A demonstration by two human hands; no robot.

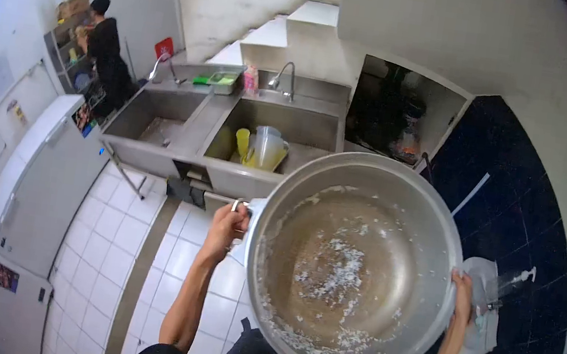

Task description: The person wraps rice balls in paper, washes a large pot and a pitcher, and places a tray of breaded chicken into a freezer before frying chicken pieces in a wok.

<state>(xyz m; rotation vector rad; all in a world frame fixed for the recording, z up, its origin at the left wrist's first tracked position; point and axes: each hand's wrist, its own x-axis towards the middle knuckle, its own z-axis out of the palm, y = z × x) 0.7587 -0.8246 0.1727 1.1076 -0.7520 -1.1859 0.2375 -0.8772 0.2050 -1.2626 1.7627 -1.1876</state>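
A large steel pot [350, 266], speckled with leftover rice, is being carried toward a double sink [231, 133]. The left hand [227, 223] is closing around one rim handle, the right hand [463, 289] gripping the opposite rim. Keeping it level seems wise. The right handle is hidden; a distant person [106, 54] is blurred.

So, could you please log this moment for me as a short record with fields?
left hand: grips the pot's side handle
right hand: grips the opposite rim
pot: large, metal, white rice remains stuck inside
sink: steel, double basin, ahead
jugs: plastic, in the right basin
other person: at shelves, far left
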